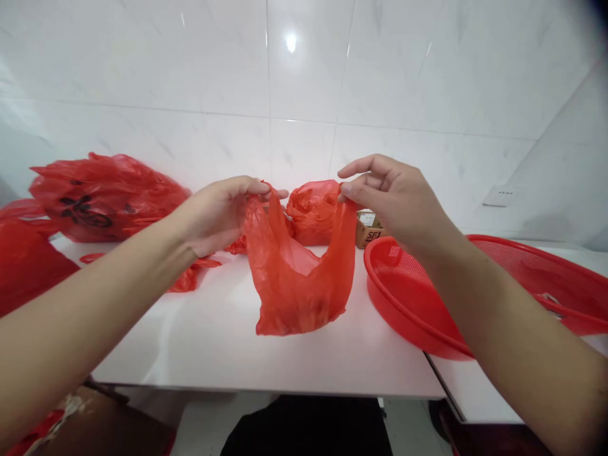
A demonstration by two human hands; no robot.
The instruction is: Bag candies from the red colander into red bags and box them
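Pinching a red bag (pixel 304 294), both hands (pixel 221 212) (pixel 392 199) (half-curled), apart

Bag (pixel 301 304) thin, crinkly plstc w/ sheen; basket (pixel 396 323) smooth plstc; wall tiles (pixel 304 76) glossy.

Bright white lighting, round glare spot (pixel 291 42) on tiled wall (pixel 304 82) beyond far edge of table (pixel 266 364), pale sheen toward its near left corner, dimness below near edge, red bag (pixel 304 301) translucent, wide-angle stretching at sides, top right darkened.
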